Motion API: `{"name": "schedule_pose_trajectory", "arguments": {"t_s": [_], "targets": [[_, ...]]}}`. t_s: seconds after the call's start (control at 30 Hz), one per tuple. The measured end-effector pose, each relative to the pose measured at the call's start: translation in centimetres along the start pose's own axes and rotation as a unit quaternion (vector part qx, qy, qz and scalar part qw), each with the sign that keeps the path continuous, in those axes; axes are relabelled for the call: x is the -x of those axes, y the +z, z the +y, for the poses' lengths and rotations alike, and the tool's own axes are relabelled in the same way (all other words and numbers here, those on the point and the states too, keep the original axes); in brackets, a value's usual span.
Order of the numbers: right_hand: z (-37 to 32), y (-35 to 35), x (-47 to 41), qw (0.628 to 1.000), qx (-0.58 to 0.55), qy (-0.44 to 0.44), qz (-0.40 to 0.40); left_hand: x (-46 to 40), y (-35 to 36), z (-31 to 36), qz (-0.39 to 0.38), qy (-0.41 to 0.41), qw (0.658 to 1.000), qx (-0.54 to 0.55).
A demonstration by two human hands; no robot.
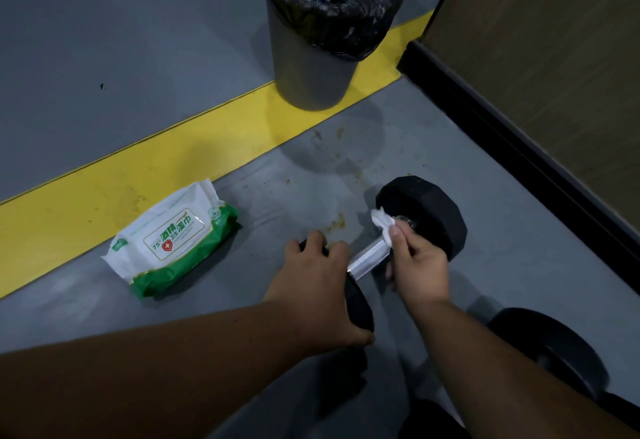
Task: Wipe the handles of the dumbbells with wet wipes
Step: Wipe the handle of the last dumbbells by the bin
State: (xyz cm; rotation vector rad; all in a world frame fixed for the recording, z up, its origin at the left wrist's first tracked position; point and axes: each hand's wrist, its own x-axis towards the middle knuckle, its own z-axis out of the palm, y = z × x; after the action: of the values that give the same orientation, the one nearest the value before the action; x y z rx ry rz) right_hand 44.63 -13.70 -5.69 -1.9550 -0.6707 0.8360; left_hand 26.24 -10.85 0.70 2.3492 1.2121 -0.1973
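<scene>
Lower centre: left hand clamps the heavy black rubber-ended dumbbell; right hand fingers pinch a limp white wet wipe on its slick chrome handle.

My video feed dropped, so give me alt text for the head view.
The right hand rubs a wet wipe on a dumbbell's handle while the left hand grips its near weight. A wipes pack lies left; a bin stands beyond.

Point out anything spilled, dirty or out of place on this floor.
Brownish stains spot the grey floor beside the dumbbell, with more specks nearer the bin. The wipes pack lies loose on the floor. Nothing looks damaged.
</scene>
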Motion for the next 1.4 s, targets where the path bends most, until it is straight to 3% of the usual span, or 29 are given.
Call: {"name": "schedule_pose_trajectory", "arguments": {"t_s": [0.07, 0.2, 0.23, 0.4, 0.47, 0.53, 0.6, 0.67, 0.8, 0.9, 1.03, 1.1, 1.2, 1.27, 1.4], "targets": [[0.5, 1.1, 1.0, 0.998, -0.054, 0.008, 0.018, -0.1, 0.3, -0.2, -0.003, -0.006, 1.0, 0.009], [0.4, 2.6, 4.5, 0.983, -0.054, 0.002, -0.173, -0.2, 0.7, -0.6, 0.015, -0.007, 0.999, 0.032], [0.5, 2.4, 3.9, 0.982, -0.044, -0.011, -0.183, -0.1, 0.6, -0.5, 0.019, -0.011, 0.999, 0.039], [1.0, 0.5, -0.1, 0.997, -0.071, -0.008, 0.034, 0.2, 0.1, -0.8, 0.0, -0.015, 0.997, 0.072], [1.1, 1.3, 1.0, 0.988, -0.146, 0.024, 0.035, 0.1, -0.1, -1.2, -0.009, 0.0, 0.998, 0.068], [1.6, 2.1, 3.0, 0.987, -0.152, 0.03, -0.045, -0.1, -0.2, -1.7, -0.017, 0.021, 0.998, 0.062], [1.9, 2.1, 4.9, 0.974, -0.142, 0.011, -0.177, 0.0, -0.3, -2.1, -0.021, 0.031, 0.996, 0.084], [1.4, 1.3, 4.3, 0.969, -0.113, -0.013, -0.221, -0.1, -0.1, -2.9, -0.022, 0.011, 0.99, 0.14], [1.1, -0.4, -0.2, 0.997, -0.051, -0.019, -0.051, -0.7, -0.4, -3.7, -0.074, -0.059, 0.968, 0.232], [1.7, 0.5, 0.4, 0.996, -0.092, 0.005, -0.023, -0.7, -0.5, -3.2, -0.07, -0.072, 0.968, 0.231], [2.1, 1.1, 4.2, 0.97, -0.061, -0.004, -0.235, -0.6, 0.2, -3.3, -0.045, -0.061, 0.975, 0.209], [2.0, 0.6, 3.9, 0.961, -0.052, -0.003, -0.273, -0.5, 0.4, -3.0, -0.035, -0.05, 0.98, 0.188], [1.3, -0.7, 1.9, 0.99, -0.021, -0.022, -0.136, 0.0, 0.6, -2.0, -0.019, -0.041, 0.987, 0.152], [1.0, -1.5, 0.9, 0.997, -0.058, -0.014, -0.054, 0.5, 0.7, -1.2, -0.007, -0.038, 0.992, 0.117], [1.8, -1.6, 2.9, 0.994, -0.1, 0.023, -0.029, 1.3, 1.0, 1.2, -0.018, -0.016, 0.999, 0.045]]}}
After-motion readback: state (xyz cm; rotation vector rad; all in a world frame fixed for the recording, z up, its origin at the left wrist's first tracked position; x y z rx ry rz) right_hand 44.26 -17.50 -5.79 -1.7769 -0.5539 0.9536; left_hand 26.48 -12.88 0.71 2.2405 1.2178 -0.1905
